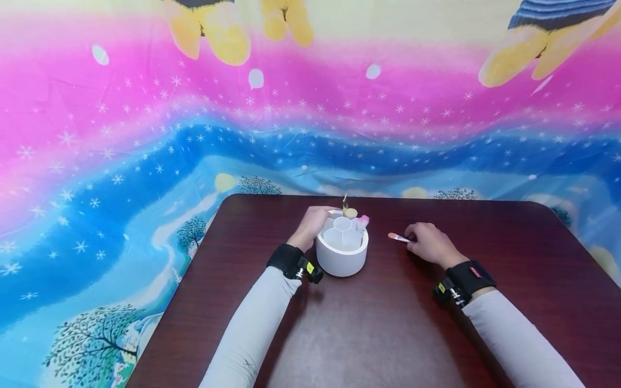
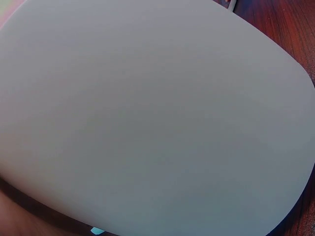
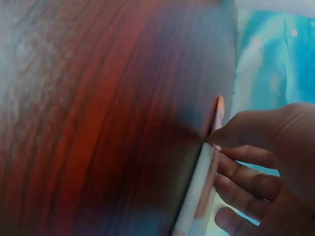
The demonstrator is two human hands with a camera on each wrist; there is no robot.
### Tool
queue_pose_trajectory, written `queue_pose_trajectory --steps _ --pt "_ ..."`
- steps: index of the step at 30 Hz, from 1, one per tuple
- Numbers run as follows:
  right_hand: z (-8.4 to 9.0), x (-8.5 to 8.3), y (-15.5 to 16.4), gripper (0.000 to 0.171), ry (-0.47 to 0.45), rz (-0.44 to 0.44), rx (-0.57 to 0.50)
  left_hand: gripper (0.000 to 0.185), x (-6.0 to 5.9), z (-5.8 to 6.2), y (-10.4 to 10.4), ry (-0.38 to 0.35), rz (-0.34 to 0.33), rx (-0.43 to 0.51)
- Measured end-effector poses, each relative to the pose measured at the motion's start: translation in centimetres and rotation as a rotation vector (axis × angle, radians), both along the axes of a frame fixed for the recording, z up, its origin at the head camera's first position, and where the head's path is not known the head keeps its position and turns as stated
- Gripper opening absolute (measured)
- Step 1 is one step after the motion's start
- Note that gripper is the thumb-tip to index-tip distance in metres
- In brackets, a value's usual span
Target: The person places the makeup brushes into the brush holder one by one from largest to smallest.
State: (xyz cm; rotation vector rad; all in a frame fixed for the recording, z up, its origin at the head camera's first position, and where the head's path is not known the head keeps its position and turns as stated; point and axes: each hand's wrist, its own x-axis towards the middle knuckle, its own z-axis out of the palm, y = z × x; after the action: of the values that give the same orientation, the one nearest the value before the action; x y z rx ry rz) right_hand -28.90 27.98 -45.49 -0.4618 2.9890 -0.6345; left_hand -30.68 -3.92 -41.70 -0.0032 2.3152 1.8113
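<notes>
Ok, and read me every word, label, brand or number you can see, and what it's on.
No text can be read.
Red tag on the right wristband: too small to read.
Yellow patch on the left wrist camera: no readable text.
White pot and brush: none visible.

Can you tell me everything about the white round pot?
The white pot looks smooth, perhaps plastic, and stands upright on the dark table. Inside, thin dividers spread from a middle ring. A yellowish thing and pink thing poke out at the back. The left hand's grip holds its left rim.
</notes>
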Motion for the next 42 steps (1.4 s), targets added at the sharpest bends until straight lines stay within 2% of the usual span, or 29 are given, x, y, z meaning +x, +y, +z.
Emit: queue_pose_trajectory --steps 10,16,22,27,35,42 --pt "0.4 0.0 -0.5 0.020 -0.022 0.027 0.016 0.047 0.0 0.0 -0.1 0.035 -0.022 0.014" --pt "1.0 0.6 -0.1 0.019 0.060 0.061 0.001 0.047 0.1 -0.2 -0.1 0.030 -0.023 0.015" --pt "3.5 1.3 -0.3 0.014 0.219 0.116 -0.049 0.047 0.1 -0.1 -0.1 0.030 -0.022 0.018" --pt "5.8 1.6 -0.9 0.012 0.299 0.128 -0.065 0.048 0.1 -0.1 -0.2 0.027 -0.024 0.022" --pt "7.7 2.7 -2.3 0.013 0.360 0.112 -0.180 0.048 0.2 0.0 -0.2 0.027 -0.024 0.032" --pt "8.7 3.9 -3.5 0.005 0.341 0.097 -0.282 0.048 0.2 0.1 -0.2 0.029 -0.021 0.034"
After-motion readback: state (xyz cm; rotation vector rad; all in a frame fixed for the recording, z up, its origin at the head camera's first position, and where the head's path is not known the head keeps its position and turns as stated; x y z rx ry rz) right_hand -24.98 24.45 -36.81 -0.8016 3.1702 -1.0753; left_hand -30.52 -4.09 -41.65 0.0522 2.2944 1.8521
